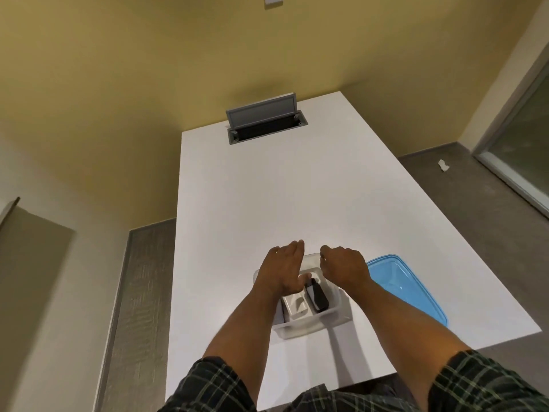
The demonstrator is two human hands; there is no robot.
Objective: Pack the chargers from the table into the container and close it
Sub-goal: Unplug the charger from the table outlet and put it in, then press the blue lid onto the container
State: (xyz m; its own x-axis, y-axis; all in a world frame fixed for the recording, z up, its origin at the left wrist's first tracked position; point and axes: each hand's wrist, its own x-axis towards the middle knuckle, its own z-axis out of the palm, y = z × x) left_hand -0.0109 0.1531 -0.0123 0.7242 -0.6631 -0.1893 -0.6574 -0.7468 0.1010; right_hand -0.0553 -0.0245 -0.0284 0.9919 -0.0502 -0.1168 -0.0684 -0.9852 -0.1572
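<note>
A clear plastic container [306, 327] stands on the white table [267, 188] near its front edge. Inside it lie a white charger [295, 306] and a black charger [318, 295] side by side. My left hand [282, 267] hovers flat over the container's left half, fingers stretched and apart, holding nothing. My right hand [344, 266] is over the container's far right corner with fingers curled; whether it grips the rim is hidden. The blue lid [407, 286] lies flat on the table just right of the container.
A grey cable box with its flap raised [264, 120] is set into the far end of the table. The right table edge runs close to the blue lid. A scrap of white paper [443, 165] lies on the floor to the right.
</note>
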